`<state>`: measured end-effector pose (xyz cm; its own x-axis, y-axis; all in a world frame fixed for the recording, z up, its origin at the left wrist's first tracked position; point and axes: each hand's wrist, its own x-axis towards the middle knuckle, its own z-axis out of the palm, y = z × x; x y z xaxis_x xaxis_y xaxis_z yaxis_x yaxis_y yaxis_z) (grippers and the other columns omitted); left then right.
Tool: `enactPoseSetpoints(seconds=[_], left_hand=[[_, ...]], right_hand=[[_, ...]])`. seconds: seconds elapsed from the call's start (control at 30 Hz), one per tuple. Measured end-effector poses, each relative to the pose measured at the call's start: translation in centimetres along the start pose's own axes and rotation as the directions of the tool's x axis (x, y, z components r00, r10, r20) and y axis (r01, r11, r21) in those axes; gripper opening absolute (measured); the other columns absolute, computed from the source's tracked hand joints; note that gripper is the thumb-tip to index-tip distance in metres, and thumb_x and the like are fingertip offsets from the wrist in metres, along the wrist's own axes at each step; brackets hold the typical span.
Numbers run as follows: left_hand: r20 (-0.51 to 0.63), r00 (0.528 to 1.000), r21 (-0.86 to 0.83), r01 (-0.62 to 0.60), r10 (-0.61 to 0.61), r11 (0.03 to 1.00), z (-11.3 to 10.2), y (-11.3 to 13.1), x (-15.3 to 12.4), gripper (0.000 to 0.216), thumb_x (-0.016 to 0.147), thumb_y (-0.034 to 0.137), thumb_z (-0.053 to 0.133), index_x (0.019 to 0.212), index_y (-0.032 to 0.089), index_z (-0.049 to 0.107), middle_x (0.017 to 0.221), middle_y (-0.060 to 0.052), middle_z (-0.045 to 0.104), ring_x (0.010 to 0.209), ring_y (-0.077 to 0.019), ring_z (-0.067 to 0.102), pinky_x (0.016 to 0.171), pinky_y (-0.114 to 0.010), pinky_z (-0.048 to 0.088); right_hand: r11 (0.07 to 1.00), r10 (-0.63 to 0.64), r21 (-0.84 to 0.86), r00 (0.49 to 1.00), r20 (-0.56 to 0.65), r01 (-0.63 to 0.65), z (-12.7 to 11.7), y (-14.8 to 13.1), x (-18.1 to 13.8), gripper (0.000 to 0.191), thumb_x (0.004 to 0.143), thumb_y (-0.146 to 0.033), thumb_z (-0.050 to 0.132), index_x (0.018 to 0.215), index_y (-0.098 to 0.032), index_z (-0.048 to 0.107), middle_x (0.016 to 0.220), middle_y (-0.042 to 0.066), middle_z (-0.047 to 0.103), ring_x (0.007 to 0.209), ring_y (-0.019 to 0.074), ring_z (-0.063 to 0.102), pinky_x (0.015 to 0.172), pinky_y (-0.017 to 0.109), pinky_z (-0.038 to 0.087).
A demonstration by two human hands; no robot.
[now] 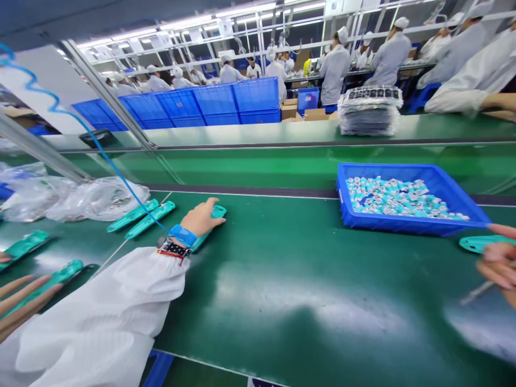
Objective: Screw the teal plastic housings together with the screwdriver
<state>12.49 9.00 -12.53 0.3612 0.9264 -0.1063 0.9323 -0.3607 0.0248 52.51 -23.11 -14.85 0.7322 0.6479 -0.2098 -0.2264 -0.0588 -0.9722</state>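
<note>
White sleeve (100,312) foremost; left hand (197,219), fingers (210,202) spread wide over teal piece (219,212); glossy green table (290,252); white-coated workers (336,70) beyond.

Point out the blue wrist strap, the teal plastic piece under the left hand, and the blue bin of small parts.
Blue wrist strap (183,235), head view: band's middle.
Teal plastic piece (218,212), head view: its far end.
Blue bin (403,223), head view: front wall.
</note>
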Motion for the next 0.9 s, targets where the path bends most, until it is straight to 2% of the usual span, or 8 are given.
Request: enactPoseSetpoints(seconds=[0.03,0.1,0.17,0.27,0.37,0.47,0.57,0.9], left_hand=[[0.048,0.995,-0.032,-0.091,0.092,0.995,0.0,2.5,-0.1,0.065,0.076,0.044,0.054,0.13,0.013,0.036,0.112,-0.015,0.058,0.103,-0.0304,0.055,0.08,-0.034,0.041],[0.121,0.939,-0.143,-0.305,0.323,0.942,0.1,7.8,-0.6,0.063,0.076,0.048,0.053,0.127,0.015,0.04,0.104,-0.011,0.061,0.095,-0.0261,0.057,0.075,-0.03,0.041],[0.152,0.863,-0.243,-0.44,0.482,0.864,0.7,13.0,-1.3,0.054,0.075,0.05,0.052,0.118,0.018,0.049,0.093,-0.006,0.063,0.084,-0.0226,0.059,0.067,-0.027,0.04],[0.138,0.781,-0.326,-0.545,0.609,0.773,1.9,19.4,-2.6,0.034,0.075,0.046,0.053,0.095,0.02,0.059,0.077,-0.002,0.063,0.072,-0.0191,0.059,0.06,-0.025,0.038],[0.056,0.765,-0.327,-0.593,0.641,0.736,3.1,23.4,-3.7,0.028,0.076,0.043,0.05,0.082,0.018,0.061,0.071,-0.004,0.062,0.069,-0.0204,0.059,0.06,-0.027,0.038],[0.008,0.767,-0.322,-0.605,0.641,0.728,3.9,25.2,-4.4,0.03,0.078,0.043,0.045,0.08,0.018,0.062,0.073,-0.007,0.063,0.073,-0.0235,0.061,0.061,-0.029,0.04],[0.007,0.762,-0.313,-0.614,0.648,0.725,4.2,25.8,-4.9,0.031,0.079,0.043,0.042,0.079,0.019,0.062,0.075,-0.008,0.064,0.077,-0.0264,0.062,0.062,-0.031,0.042],[-0.01,0.76,-0.285,-0.625,0.65,0.727,4.1,26.0,-5.3,0.033,0.081,0.041,0.037,0.081,0.02,0.063,0.08,-0.008,0.066,0.081,-0.028,0.063,0.064,-0.034,0.045]], right_hand=[[0.996,-0.092,0.001,0.992,-0.083,0.092,1.3,-0.4,-0.6,0.012,0.073,-0.05,0.059,0.075,-0.04,0.066,0.065,0.008,0.053,0.047,0.012,0.035,0.048,0.042,0.028],[0.994,-0.098,0.043,0.995,0.009,0.097,4.4,-1.2,-2.1,0.009,0.069,-0.039,0.068,0.073,-0.032,0.067,0.075,0.006,0.054,0.06,0.0139,0.046,0.054,0.038,0.037],[0.982,-0.131,0.15,0.985,0.115,0.113,7.6,-1.8,-3.5,0.014,0.068,-0.033,0.07,0.078,-0.025,0.067,0.071,0.003,0.054,0.057,0.0107,0.043,0.052,0.031,0.038],[0.928,-0.246,0.336,0.943,0.225,0.162,10.9,-2.1,-4.9,0.018,0.076,-0.036,0.063,0.084,-0.021,0.064,0.048,-0.005,0.039,0.043,0.0068,0.029,0.04,0.021,0.026],[0.859,-0.361,0.46,0.904,0.231,0.226,12.5,-1.7,-5.5,0.03,0.085,-0.044,0.049,0.068,-0.02,0.055,0.043,-0.008,0.026,0.038,0.0052,0.02,0.037,0.018,0.02],[0.793,-0.474,0.492,0.871,0.131,0.358,13.3,-1.0,-5.6,0.037,0.087,-0.045,0.045,0.061,-0.019,0.046,0.045,-0.009,0.021,0.037,0.0043,0.017,0.036,0.016,0.019],[0.76,-0.532,0.466,0.845,0.048,0.452,13.8,-0.4,-5.2,0.037,0.088,-0.043,0.044,0.061,-0.019,0.043,0.046,-0.009,0.021,0.036,0.0041,0.017,0.035,0.016,0.019],[0.778,-0.536,0.41,0.844,0.037,0.476,14.5,0.2,-5.0,0.034,0.091,-0.039,0.04,0.063,-0.019,0.042,0.046,-0.009,0.021,0.037,0.0043,0.018,0.035,0.016,0.02]])
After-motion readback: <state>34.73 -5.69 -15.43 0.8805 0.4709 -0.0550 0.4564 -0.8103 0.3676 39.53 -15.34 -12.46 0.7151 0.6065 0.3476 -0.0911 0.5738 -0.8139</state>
